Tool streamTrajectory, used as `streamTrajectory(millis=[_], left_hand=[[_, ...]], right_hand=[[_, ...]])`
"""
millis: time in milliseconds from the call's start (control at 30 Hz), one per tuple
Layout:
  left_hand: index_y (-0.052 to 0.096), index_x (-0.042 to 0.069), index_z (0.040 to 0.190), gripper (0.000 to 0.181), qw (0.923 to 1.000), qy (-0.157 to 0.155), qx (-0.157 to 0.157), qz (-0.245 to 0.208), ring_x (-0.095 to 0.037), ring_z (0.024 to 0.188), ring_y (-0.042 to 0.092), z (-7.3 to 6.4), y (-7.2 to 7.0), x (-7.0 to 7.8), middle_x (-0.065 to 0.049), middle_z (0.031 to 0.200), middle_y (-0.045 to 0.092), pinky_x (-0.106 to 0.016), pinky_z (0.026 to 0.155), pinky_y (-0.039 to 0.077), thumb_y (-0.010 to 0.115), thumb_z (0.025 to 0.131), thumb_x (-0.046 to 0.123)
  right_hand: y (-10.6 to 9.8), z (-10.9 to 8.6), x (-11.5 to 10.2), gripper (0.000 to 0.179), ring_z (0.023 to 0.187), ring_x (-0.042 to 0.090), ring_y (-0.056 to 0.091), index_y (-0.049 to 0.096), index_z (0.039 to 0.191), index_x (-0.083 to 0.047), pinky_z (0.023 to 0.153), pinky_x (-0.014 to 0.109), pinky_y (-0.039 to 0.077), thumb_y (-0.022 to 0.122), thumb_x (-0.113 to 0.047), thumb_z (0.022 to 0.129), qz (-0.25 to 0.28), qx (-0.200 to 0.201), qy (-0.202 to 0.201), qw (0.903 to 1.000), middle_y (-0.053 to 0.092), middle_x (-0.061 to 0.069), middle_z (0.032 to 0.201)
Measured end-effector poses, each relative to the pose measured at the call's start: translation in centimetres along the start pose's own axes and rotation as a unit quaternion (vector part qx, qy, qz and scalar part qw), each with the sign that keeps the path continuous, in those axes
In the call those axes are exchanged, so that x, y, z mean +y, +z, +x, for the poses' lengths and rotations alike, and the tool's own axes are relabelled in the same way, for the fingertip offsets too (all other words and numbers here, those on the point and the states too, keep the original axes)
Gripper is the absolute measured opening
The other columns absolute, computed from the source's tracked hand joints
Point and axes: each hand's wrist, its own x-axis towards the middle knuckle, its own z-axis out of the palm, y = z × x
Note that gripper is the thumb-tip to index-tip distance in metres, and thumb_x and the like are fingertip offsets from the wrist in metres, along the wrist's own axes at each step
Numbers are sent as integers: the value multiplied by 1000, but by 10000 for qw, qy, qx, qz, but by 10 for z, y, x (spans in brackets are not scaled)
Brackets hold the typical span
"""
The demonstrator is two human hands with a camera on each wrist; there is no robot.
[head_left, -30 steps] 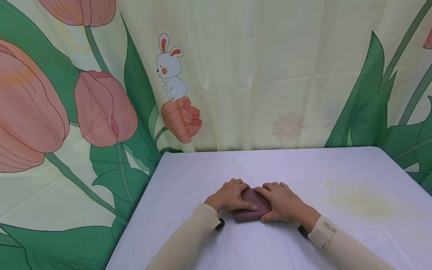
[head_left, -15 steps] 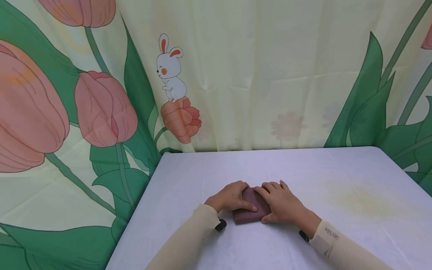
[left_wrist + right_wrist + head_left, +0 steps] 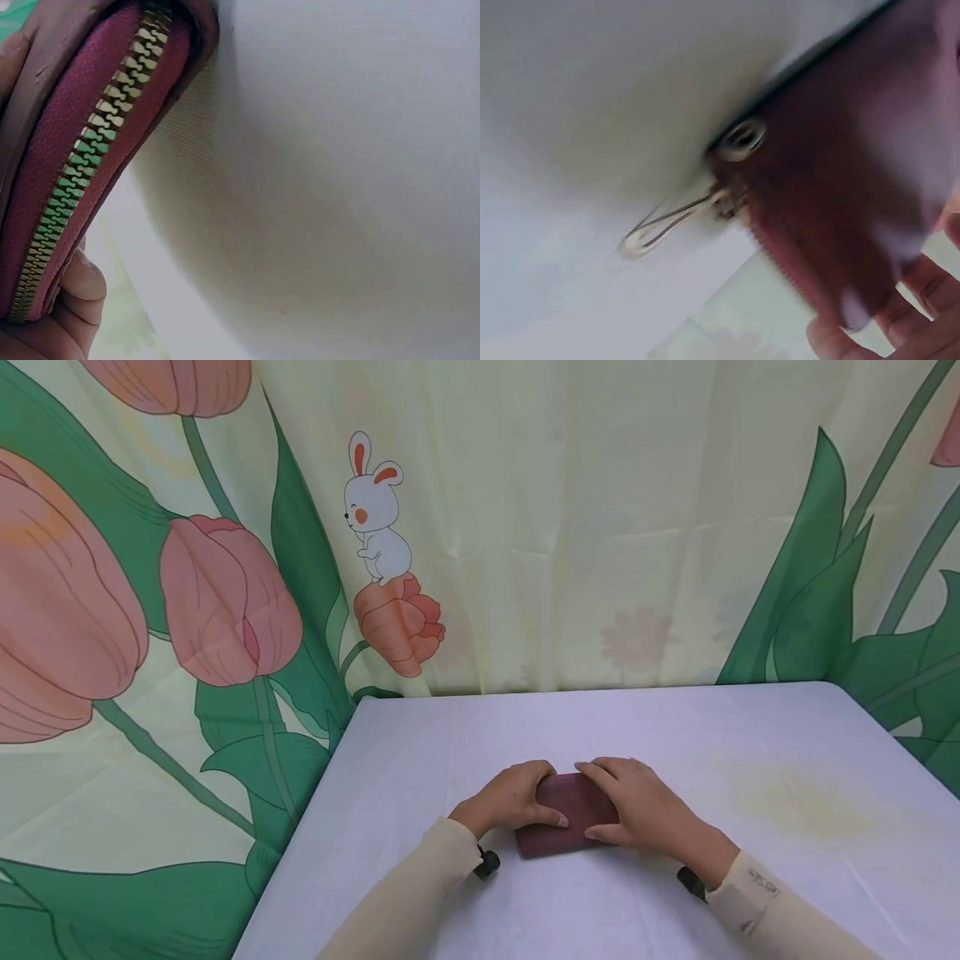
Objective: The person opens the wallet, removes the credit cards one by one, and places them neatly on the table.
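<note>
No text, label or number is legible. The small dark marking (image 3: 763,882) on the right sleeve (image 3: 806,931), possibly lettering, is too blurred to read.

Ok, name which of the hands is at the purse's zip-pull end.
The right hand: its wrist view shows the looped zip pull; beside the left hand, zip teeth show but no pull.
</note>
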Motion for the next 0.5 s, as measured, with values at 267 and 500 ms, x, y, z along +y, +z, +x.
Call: streamTrajectory(millis=[267, 500], left_hand=[[62, 18, 118, 53, 9997, 168, 44, 157, -2, 81, 58, -9, -2, 9, 14, 92, 64, -20, 75, 50, 91, 81, 41], [61, 19, 118, 50, 9981, 353, 218, 465, -1, 81, 58, -15, -5, 13, 14, 95, 65, -20, 76, 50, 91, 82, 37]], right_hand=[[-9, -13, 17, 82, 111, 27, 65, 54, 147, -7, 92, 50, 55, 88, -42, 82, 620, -274, 857, 9940, 65, 11, 129], [-19, -21, 28, 83, 105, 17, 65, 49, 151, -6, 91, 44, 55, 84, -44, 87, 1607, -786, 1572, 9712, 68, 3, 124]])
